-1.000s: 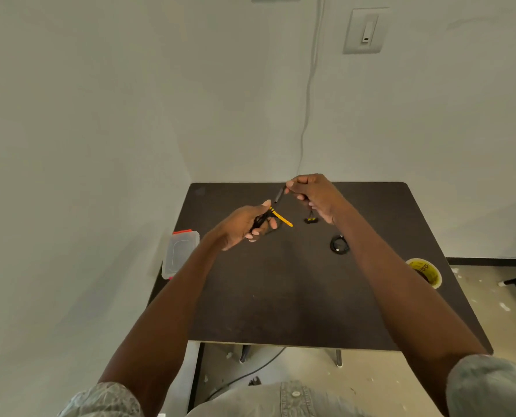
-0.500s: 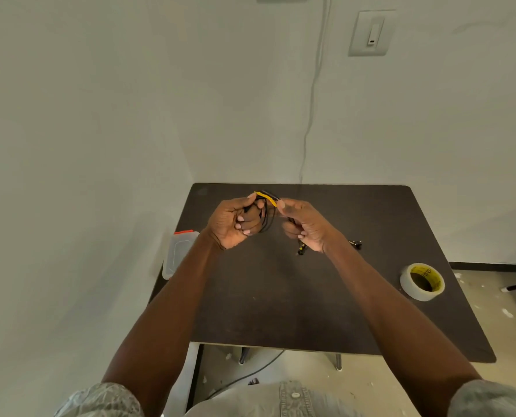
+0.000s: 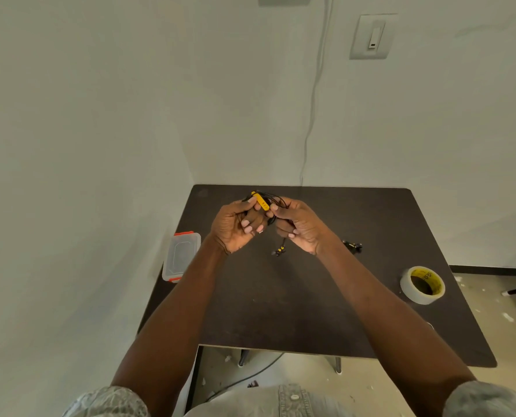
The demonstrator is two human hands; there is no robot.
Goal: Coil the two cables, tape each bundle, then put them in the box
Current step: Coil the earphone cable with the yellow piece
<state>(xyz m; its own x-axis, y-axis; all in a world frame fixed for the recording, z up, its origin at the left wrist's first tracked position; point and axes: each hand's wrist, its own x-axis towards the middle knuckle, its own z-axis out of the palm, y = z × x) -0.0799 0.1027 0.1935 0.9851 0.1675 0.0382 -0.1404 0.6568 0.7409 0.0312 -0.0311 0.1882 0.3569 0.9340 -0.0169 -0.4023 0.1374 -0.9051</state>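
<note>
Above the dark table [image 3: 310, 296], both hands hold a thin black cable with a yellow inline piece [image 3: 261, 201]. My left hand [image 3: 235, 225] grips the coiled loops, thumb beside the yellow piece. My right hand [image 3: 298, 225] pinches the cable from the right. A loose end with a yellow-marked tip [image 3: 279, 251] dangles below my right hand. A second black cable [image 3: 353, 245] lies on the table, partly hidden behind my right forearm. The clear plastic box with red clips [image 3: 180, 257] sits at the table's left edge. A tape roll [image 3: 422, 285] lies at the right.
The table stands in a corner, walls close at the back and left. A thin white cord [image 3: 312, 109] runs down the back wall, and a light switch [image 3: 371, 36] is mounted high on the right. A dark cord [image 3: 250, 377] lies on the floor under the table's front edge.
My hands came together from a stretched-out cable into a tight bundle. The dangling end hangs shorter. The view shifted, showing the tape roll fully.
</note>
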